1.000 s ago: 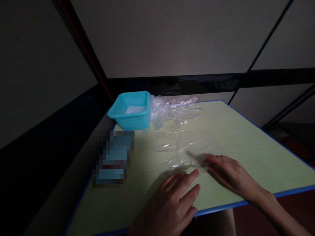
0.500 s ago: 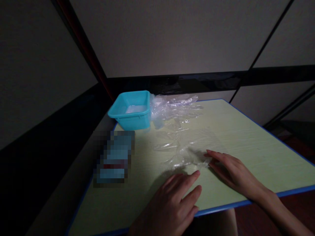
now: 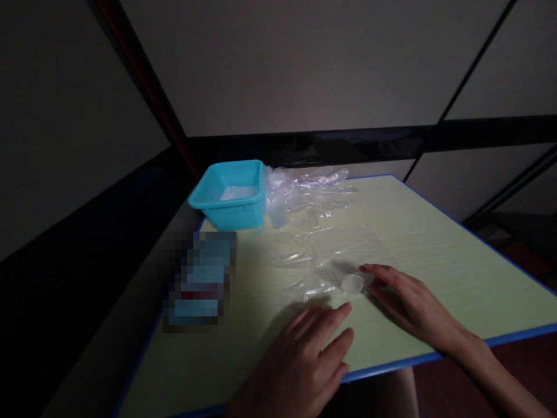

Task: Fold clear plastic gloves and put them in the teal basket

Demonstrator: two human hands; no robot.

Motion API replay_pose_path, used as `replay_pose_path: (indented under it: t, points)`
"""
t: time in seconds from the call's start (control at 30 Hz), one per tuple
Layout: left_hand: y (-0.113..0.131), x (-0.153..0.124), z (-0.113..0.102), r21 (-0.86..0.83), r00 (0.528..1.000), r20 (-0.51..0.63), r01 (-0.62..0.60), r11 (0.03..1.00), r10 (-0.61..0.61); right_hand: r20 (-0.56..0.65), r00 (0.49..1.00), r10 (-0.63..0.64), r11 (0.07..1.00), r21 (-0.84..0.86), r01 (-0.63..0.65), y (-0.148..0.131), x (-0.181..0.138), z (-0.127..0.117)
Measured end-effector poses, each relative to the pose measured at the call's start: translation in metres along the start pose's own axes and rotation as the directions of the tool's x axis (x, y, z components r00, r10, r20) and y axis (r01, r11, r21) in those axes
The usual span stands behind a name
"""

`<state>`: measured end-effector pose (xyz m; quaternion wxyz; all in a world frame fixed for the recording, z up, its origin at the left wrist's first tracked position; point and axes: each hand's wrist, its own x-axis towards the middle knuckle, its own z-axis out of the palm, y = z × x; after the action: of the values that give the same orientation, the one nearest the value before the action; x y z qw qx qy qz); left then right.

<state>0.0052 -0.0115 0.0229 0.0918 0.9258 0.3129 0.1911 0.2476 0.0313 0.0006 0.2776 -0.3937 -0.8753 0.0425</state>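
A clear plastic glove [image 3: 324, 264] lies flat and crumpled on the pale green table [image 3: 435, 244]. My right hand [image 3: 407, 302] rests on the table with fingers stretched out, its fingertips touching the glove's near edge. My left hand [image 3: 304, 360] lies flat at the table's front edge, fingers apart, just short of the glove. Neither hand holds anything.
A turquoise plastic tub [image 3: 230, 194] stands at the table's far left corner, with a heap of clear plastic gloves [image 3: 304, 194] beside it. A blurred-out flat item [image 3: 198, 281] lies on the table's left side. Dark walls and a black rail close the back.
My right hand's fingertips have crept a little toward the glove and pushed its near edge up into a small fold. My left hand has barely moved.
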Motion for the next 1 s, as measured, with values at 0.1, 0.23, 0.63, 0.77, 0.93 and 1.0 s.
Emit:
replay_pose_path:
  t: [0.1, 0.23, 0.63, 0.77, 0.93, 1.0]
  points:
    - [-0.0001, 0.0, 0.0006, -0.021, 1.0, 0.019, 0.016, 1.0, -0.015, 0.001, 1.0, 0.008, 1.0, -0.001, -0.008, 0.0005, -0.0007, 0.0003]
    - [0.0, 0.0005, 0.0009, -0.036, 0.999, 0.031, 0.028, 0.999, -0.027, 0.0, 1.0, 0.013, 1.0, -0.009, -0.013, 0.0005, -0.0004, 0.0004]
    - [-0.0024, 0.002, 0.0055, -0.031, 0.998, -0.001, 0.069, 0.997, -0.069, -0.165, 0.978, 0.128, 0.989, -0.056, -0.139, 0.0033, -0.0003, -0.0022]
    - [-0.0038, 0.0031, 0.0096, 0.007, 0.992, -0.052, 0.117, 0.993, -0.117, -0.232, 0.957, 0.174, 0.978, -0.071, -0.196, 0.0038, 0.0003, -0.0029]
    - [-0.0038, 0.0035, 0.0086, -0.008, 0.99, -0.037, 0.139, 0.99, -0.139, -0.24, 0.957, 0.162, 0.981, -0.067, -0.182, 0.0051, -0.0012, -0.0027]
    - [-0.0038, 0.0035, 0.0077, -0.012, 0.988, -0.034, 0.15, 0.989, -0.15, -0.217, 0.969, 0.121, 0.988, -0.072, -0.14, 0.0052, -0.0018, -0.0032]
